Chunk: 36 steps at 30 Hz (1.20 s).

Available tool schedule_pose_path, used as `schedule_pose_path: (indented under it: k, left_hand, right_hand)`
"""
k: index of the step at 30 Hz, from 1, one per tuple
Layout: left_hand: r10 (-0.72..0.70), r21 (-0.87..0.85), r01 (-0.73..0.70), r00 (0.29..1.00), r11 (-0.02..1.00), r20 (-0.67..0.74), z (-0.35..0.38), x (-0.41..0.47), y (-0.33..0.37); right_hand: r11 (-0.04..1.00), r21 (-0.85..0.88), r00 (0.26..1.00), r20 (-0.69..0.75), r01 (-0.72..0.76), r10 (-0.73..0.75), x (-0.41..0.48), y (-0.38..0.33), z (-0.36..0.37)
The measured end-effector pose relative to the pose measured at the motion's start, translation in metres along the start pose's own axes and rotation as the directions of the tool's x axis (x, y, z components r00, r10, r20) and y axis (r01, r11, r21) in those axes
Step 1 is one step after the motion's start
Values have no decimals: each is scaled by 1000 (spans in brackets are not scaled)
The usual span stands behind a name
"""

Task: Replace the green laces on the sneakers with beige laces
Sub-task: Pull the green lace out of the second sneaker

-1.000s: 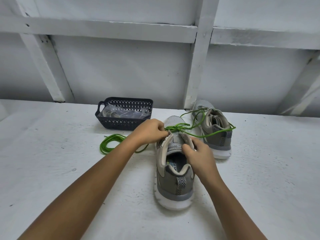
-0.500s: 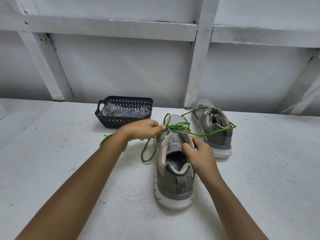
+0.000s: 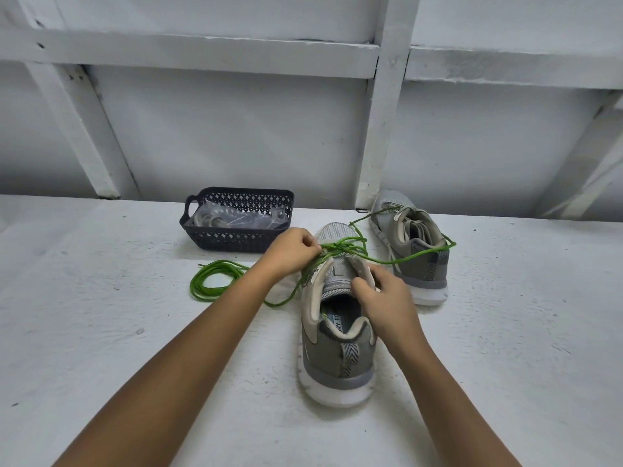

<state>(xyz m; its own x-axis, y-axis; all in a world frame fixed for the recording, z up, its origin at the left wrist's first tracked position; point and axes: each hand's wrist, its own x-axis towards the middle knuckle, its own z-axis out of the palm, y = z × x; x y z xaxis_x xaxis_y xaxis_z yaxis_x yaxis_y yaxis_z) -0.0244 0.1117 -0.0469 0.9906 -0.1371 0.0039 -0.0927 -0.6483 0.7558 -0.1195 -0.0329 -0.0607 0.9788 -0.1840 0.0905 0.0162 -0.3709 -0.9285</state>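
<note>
My left hand [image 3: 292,248] pinches the green lace [image 3: 340,248] over the near sneaker [image 3: 337,332]; my right hand [image 3: 387,303] grips its tongue. Behind, the dark basket [image 3: 236,235] holds clear plastic bags [image 3: 236,219]. A loose green lace [image 3: 210,284] lies coiled beside it.

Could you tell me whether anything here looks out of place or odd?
Nothing looks damaged or spilled. The one untidy thing is the green lace: it trails loose from the near sneaker across the far sneaker, which fits unlacing.
</note>
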Motion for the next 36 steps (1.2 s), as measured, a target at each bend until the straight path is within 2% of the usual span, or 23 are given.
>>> schedule_pose_path:
  k: [4, 7, 8, 9, 11, 13, 17, 21, 23, 24, 26, 27, 28, 29, 31, 32, 34, 36]
  left_hand:
    - [-32, -214, 49, 996, 976, 82, -15, -4, 0]
    - [-131, -467, 96, 990, 879, -42, -42, -4, -1]
    - [-164, -493, 90, 980, 866, -109, -51, -3, -2]
    - [-174, -455, 78, 969, 887, -173, -57, -3, -5]
    - [-105, -225, 49, 964, 973, -244, -61, -3, -8]
    - [36, 66, -24, 980, 998, -193, -54, -6, -10]
    - [225, 390, -199, 974, 899, -22, -27, -4, -12]
    - [245, 483, -225, 969, 846, 23, -5, -4, -10]
    - [274, 425, -234, 961, 874, -35, -5, -6, -9]
    - [272, 324, -224, 956, 919, -108, -9, -7, -8]
    - [168, -28, -185, 938, 982, -303, -21, -13, -2]
    - [84, -192, -175, 910, 966, -405, -27, -14, -1]
    - [20, -282, -178, 875, 943, -484, -33, -13, -1]
    - [3, -285, -181, 849, 941, -529, -37, -13, 0]
    - [74, -117, -158, 847, 981, -526, -35, -13, -1]
    - [127, 35, -127, 849, 991, -512, -32, -13, -4]
    - [286, 355, -122, 842, 927, -458, -22, -13, -9]
    - [433, 539, -206, 836, 817, -337, -13, -13, -11]
  right_hand:
    - [1000, 6, 1000, 11, -8, 8, -1, 0, -1]
    - [1000, 1, 1000, 7, 10, -10, 0, 0, -2]
    - [1000, -4, 1000, 6, 12, -12, 0, 1, -2]
    - [1000, -4, 1000, 4, 11, -11, 0, 2, -1]
    - [1000, -4, 1000, 2, 12, -12, 0, 1, -1]
    - [1000, -7, 1000, 5, 13, -13, 0, 2, -2]
    - [1000, 2, 1000, 9, 30, -30, 0, 0, -2]
    - [1000, 9, 1000, 6, 17, -17, 0, -1, -1]
    - [1000, 18, 1000, 9, 16, -16, -1, 0, 0]
    - [1000, 22, 1000, 12, 17, -17, 0, 0, 0]
    - [999, 20, 1000, 12, 25, -25, 0, 0, -1]
    - [999, 16, 1000, 12, 28, -29, 0, 1, -1]
    - [1000, 11, 999, 14, 29, -29, 0, 2, -2]
    - [1000, 5, 999, 15, 28, -28, 0, 2, -2]
    - [1000, 2, 999, 15, 28, -29, 0, 2, -3]
    - [1000, 3, 999, 17, 30, -30, 0, 2, -2]
    - [1000, 7, 999, 17, 29, -29, -1, 2, -2]
    - [1000, 13, 1000, 13, 28, -28, 0, 2, -2]
